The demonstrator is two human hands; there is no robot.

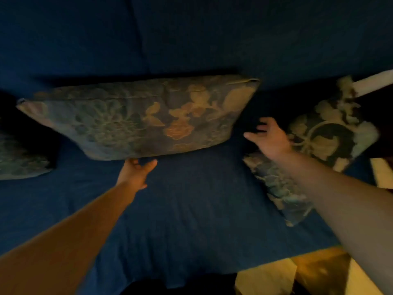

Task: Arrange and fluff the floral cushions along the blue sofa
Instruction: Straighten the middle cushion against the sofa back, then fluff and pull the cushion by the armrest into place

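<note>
Three cushions on sofa (pixel 191 199). Middle cushion (pixel 138 118) upright against backrest, left hand (pixel 136 171) gripping its bottom edge. Right hand (pixel 270 137) spread, empty, over right cushion (pixel 314 145), still slumped. Left cushion (pixel 21 158) lies flat. Roughly one-third done.

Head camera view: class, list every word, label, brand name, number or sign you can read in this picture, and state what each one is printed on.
None: no readable text appears anywhere in this view.
The middle floral cushion, the right floral cushion and the partly visible left cushion carry only flower patterns.
The blue sofa is plain fabric, with no tag or label showing.
The picture is dim and slightly blurred.
</note>
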